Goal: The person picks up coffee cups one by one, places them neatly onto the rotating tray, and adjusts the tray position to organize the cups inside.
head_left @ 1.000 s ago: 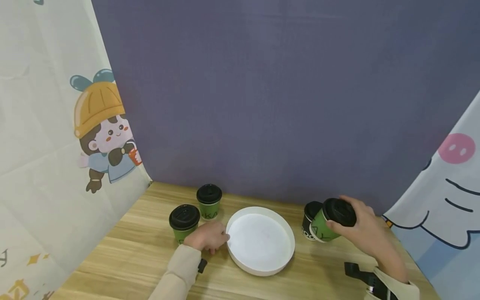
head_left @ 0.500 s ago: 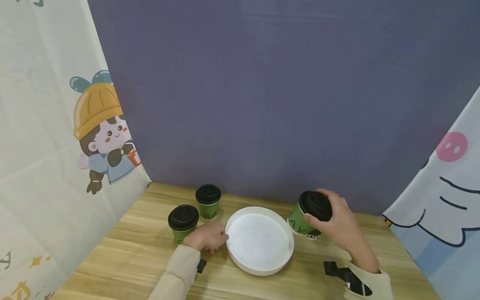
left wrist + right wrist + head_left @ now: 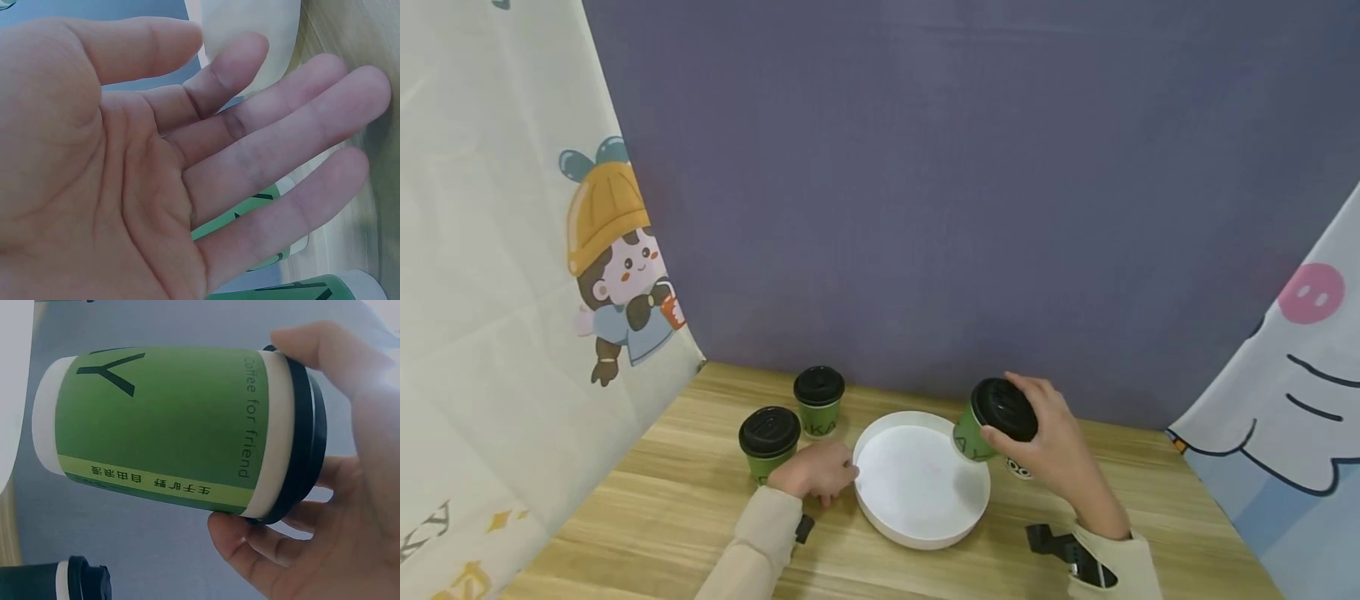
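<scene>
My right hand [image 3: 1051, 446] grips a green paper cup [image 3: 972, 435] by its black lid, holding it tilted over the right rim of a round white tray [image 3: 917, 540]. In the right wrist view thumb and fingers of the hand [image 3: 350, 469] pinch the lid end of the cup [image 3: 162, 425]. Beside the tray's left rim is my left hand [image 3: 816, 472]; in the left wrist view the hand [image 3: 187, 156] has its fingers extended and holds nothing. A black cup [image 3: 1018, 469] stands behind the held cup, mostly hidden.
Two green cups with black lids stand at the left, one nearer [image 3: 769, 442] and one farther back [image 3: 819, 402], close to my left hand. A dark blue cloth [image 3: 925, 208] hangs behind the wooden table [image 3: 647, 508].
My right hand has carried the green cup leftward, away from the black cup and over the tray's rim. The left hand has stayed in place.
</scene>
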A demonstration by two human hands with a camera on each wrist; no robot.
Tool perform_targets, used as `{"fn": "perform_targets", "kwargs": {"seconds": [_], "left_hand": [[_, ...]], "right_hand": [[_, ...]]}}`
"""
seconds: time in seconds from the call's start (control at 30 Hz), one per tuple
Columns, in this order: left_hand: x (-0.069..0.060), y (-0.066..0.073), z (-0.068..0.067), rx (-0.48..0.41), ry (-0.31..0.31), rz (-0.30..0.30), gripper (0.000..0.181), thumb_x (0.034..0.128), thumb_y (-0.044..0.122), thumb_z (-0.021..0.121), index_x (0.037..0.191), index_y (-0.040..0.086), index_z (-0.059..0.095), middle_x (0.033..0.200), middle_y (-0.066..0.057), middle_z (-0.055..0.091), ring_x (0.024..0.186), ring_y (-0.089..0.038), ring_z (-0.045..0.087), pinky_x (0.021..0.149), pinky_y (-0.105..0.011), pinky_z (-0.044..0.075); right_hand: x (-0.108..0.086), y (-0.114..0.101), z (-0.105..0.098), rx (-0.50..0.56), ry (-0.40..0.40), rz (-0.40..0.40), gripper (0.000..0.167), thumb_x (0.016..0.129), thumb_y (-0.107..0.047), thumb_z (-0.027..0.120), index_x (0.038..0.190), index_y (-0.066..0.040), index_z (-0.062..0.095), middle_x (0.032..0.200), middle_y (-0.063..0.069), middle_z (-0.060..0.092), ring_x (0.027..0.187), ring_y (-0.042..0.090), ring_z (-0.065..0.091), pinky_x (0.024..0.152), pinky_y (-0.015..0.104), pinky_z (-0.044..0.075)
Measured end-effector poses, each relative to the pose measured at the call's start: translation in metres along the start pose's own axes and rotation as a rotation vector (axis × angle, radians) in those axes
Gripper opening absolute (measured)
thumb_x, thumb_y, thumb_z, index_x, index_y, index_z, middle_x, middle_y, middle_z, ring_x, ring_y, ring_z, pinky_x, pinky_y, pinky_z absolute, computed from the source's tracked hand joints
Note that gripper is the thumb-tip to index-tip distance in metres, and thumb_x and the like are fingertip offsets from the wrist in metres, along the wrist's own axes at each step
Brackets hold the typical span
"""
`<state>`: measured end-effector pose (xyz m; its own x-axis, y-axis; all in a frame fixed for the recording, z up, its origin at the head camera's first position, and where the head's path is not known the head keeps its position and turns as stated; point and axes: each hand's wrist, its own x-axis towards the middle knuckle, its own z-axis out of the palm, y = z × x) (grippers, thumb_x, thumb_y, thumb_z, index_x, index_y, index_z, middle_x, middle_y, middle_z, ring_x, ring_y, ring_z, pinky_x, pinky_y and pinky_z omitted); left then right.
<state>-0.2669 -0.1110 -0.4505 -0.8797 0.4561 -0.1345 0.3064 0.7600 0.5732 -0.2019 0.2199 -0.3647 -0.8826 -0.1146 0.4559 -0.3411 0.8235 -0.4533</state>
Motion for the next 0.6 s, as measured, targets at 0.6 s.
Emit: {"fn": "perform_targets", "kwargs": {"seconds": [0.6], "left_hand": [[-0.018,-0.019,-0.003,0.035,-0.03,0.023,0.032,0.1024,0.021,0.059,0.072,0.012,0.057,0.061,-0.001,0.057,0.059,-0.029,0.07,0.051,-0.028,0.043]], "right_hand": [[-0.016,-0.034,0.047,0.025,0.028,-0.051,0.088,0.084,-0.045,0.083,0.155,-0.013,0.042,0.153,0.017,0.049,0.139,0.044,0.046,0.104,0.069,0.043]]}}
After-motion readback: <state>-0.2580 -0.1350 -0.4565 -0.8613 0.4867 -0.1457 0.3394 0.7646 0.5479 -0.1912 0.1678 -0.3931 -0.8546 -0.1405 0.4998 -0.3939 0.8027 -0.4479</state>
